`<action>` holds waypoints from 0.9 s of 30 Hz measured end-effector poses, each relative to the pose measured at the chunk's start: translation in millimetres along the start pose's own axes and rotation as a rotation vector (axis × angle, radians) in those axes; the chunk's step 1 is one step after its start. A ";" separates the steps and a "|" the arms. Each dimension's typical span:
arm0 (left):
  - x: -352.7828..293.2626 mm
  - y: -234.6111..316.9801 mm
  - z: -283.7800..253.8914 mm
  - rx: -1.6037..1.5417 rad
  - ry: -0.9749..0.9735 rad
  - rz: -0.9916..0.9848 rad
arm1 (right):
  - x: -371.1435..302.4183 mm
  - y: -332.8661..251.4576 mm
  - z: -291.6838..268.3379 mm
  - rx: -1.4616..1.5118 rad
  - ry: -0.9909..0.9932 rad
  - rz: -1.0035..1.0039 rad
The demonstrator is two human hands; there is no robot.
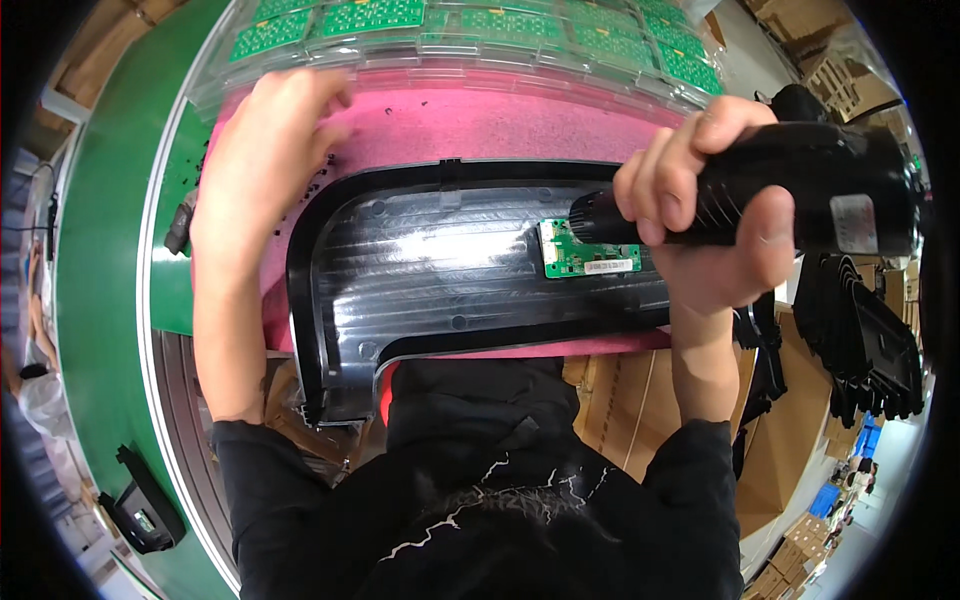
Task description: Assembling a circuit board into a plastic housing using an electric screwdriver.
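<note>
My right hand [700,215] grips a black electric screwdriver [800,185], its tip pressed down onto a small green circuit board [585,255]. That board sits inside a large glossy black plastic housing [440,265] lying on a pink foam mat [480,125]. My left hand [260,160] reaches forward over the mat with fingers spread, its fingertips near the edge of a clear plastic tray [450,55] filled with several green circuit boards [370,18]. It holds nothing that I can see.
A green conveyor belt [100,250] runs along the left with a black part [140,510] on it. A stack of black plastic housings [860,340] stands at the right. Cardboard boxes [640,400] lie below the bench and at the top right.
</note>
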State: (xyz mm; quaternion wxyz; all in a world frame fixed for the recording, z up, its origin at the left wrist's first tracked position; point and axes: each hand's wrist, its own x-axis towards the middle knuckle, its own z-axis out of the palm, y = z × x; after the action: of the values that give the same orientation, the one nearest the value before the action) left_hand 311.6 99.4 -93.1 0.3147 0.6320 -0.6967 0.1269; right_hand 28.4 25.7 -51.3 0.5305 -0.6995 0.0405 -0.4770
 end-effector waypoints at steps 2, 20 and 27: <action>-6.5 -16.0 -2.8 0.041 -0.281 -0.089 | -1.1 1.2 -0.4 -0.030 0.002 0.007; -10.3 -61.1 14.0 -0.029 -0.380 -0.356 | 28.8 55.0 35.6 -0.116 -0.045 0.082; 4.3 -28.3 -4.3 -0.558 -0.111 -0.252 | 27.3 28.7 38.1 0.366 0.119 0.017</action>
State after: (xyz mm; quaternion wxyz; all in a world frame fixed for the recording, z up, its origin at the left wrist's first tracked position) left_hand 340.0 93.7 -93.5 0.4510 0.6084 -0.6369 -0.1440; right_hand 83.1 24.7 -56.0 0.6495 -0.5617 -0.0095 -0.5125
